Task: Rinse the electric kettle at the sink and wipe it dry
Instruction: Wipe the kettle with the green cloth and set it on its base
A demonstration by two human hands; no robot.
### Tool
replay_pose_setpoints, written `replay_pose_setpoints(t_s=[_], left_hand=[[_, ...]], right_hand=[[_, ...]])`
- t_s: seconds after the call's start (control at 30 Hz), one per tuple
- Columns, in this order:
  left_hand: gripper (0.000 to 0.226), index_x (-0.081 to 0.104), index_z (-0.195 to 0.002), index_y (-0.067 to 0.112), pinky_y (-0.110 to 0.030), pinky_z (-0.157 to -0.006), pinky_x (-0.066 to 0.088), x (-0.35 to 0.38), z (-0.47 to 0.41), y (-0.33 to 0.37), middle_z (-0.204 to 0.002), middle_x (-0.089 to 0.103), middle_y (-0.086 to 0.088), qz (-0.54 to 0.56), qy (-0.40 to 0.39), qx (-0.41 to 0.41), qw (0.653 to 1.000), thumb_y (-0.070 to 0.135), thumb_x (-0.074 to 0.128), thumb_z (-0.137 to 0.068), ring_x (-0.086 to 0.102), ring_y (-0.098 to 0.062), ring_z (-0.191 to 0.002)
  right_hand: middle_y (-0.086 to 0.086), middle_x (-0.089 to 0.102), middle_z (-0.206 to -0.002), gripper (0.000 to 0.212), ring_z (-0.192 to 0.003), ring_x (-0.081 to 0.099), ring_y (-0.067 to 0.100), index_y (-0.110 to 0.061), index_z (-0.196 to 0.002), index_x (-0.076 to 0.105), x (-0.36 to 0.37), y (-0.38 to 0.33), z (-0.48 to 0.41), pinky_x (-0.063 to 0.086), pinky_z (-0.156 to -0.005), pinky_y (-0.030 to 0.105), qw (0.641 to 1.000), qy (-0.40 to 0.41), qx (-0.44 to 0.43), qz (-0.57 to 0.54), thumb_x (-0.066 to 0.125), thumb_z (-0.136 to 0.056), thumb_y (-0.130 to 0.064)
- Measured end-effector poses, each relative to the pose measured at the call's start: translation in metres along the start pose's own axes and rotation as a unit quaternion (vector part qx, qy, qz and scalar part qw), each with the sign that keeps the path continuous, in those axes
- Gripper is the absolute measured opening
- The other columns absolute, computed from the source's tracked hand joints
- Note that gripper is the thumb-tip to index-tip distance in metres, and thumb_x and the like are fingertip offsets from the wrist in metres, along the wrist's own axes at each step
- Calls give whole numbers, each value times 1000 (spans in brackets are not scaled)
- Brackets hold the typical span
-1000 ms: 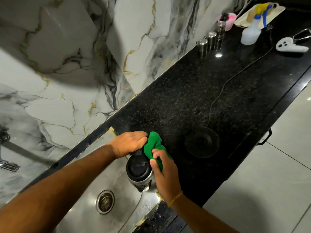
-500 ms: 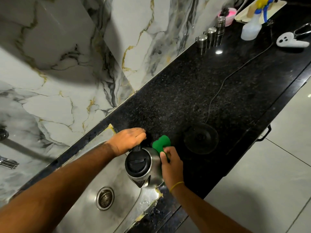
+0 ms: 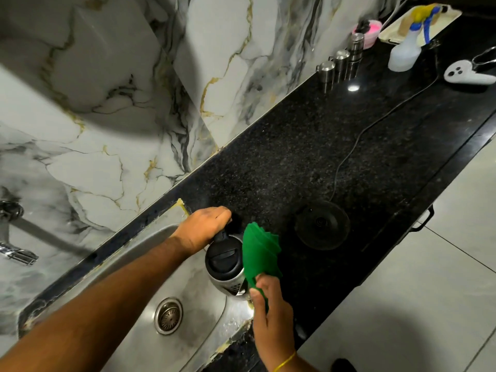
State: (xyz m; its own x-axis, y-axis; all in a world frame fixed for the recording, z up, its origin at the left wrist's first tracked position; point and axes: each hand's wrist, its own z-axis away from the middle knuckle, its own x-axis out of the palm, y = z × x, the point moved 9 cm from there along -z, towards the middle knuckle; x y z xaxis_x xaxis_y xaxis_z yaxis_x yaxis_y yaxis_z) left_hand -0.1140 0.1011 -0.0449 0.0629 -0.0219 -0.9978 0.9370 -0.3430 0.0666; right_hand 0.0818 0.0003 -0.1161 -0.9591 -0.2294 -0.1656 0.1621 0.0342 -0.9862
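Note:
The steel electric kettle (image 3: pixel 225 267) with a black lid is held over the right end of the steel sink (image 3: pixel 134 285). My left hand (image 3: pixel 205 228) grips its black handle at the far side. My right hand (image 3: pixel 271 310) pinches a green cloth (image 3: pixel 260 253) that drapes against the kettle's right side, near the spout. The kettle's round black base (image 3: pixel 322 225) sits on the black granite counter (image 3: pixel 308 146) to the right, its cord (image 3: pixel 375 122) running away along the counter.
A chrome tap (image 3: pixel 16 253) sticks out from the marble wall at the left, and the sink drain (image 3: pixel 168 316) lies below my left forearm. Far along the counter stand three steel canisters (image 3: pixel 341 61), a spray bottle (image 3: pixel 405 53), a white controller (image 3: pixel 467 73) and a tray (image 3: pixel 418 20).
My right hand has slid back toward me along the kettle's side, and the green cloth has spread out from a bunched wad. My left hand keeps its hold on the handle.

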Motion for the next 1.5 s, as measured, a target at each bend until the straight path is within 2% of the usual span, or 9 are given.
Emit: replay_pose_setpoints(t_s=[0.1,0.2,0.4,0.6,0.7,0.9,1.17,1.37,1.5], left_hand=[[16,44,-91,18,-42,-66,51,4,5,-8,-86,57,-7,-1,-21,-60,998,17,59,-96,59,-28,-75],[14,46,-92,17,-43,-66,51,6,7,-11,-88,58,-7,-3,-45,-93,995,16,60,-93,59,-27,-75],[23,46,-94,16,-42,-65,52,7,16,-14,-89,60,-7,-31,-57,-174,983,11,67,-86,62,-29,-75],[27,47,-96,13,-46,-64,53,4,21,-11,-91,63,-14,-36,-70,-227,971,6,69,-84,65,-37,-74],[23,47,-100,10,-48,-67,54,4,26,-9,-95,62,-16,-37,-83,-263,960,6,65,-87,67,-41,-78],[24,49,-110,6,-43,-63,43,-1,42,3,-102,67,-20,-61,-94,-356,928,6,60,-89,68,-44,-88],[18,55,-105,1,-48,-73,54,-2,54,25,-102,73,-23,-50,-106,-430,895,6,62,-89,70,-44,-95],[22,66,-97,8,-43,-75,59,-2,56,38,-99,75,-16,-46,-148,-430,889,20,66,-78,72,-37,-92],[22,69,-79,16,-36,-70,62,5,60,32,-85,72,-10,74,-168,-442,878,28,64,-62,70,-29,-77]], right_hand=[[-8,63,-76,17,-65,60,1,-33,-94,51,-10,20,-18,43,-61,18,990,76,117,-16,60,-102,-21],[-3,66,-83,14,-72,59,-2,-24,-95,56,-10,35,-52,44,-74,30,970,100,209,-71,60,-102,-12],[-6,49,-71,17,-60,43,1,-16,-88,56,-3,17,-97,42,-68,27,979,26,170,-112,61,-100,-7],[3,46,-76,11,-67,42,11,-8,-95,53,-17,2,-66,40,-57,19,963,-86,126,-221,59,-100,-15],[6,50,-77,9,-69,46,11,-7,-97,53,-29,20,-51,43,-62,23,970,-58,148,-187,56,-104,-5],[0,55,-77,15,-74,50,18,-17,-89,55,-26,45,-86,43,-74,37,966,47,216,-130,59,-102,-10],[9,58,-85,10,-79,51,21,-14,-90,59,-41,27,-95,47,-76,39,956,37,234,-171,61,-100,-13],[13,55,-85,10,-79,49,24,-8,-88,59,-71,33,-55,44,-73,38,919,10,311,-243,62,-98,-8],[23,68,-95,1,-86,63,31,-4,-98,64,-93,58,-46,55,-78,43,904,9,362,-227,66,-98,-4]])
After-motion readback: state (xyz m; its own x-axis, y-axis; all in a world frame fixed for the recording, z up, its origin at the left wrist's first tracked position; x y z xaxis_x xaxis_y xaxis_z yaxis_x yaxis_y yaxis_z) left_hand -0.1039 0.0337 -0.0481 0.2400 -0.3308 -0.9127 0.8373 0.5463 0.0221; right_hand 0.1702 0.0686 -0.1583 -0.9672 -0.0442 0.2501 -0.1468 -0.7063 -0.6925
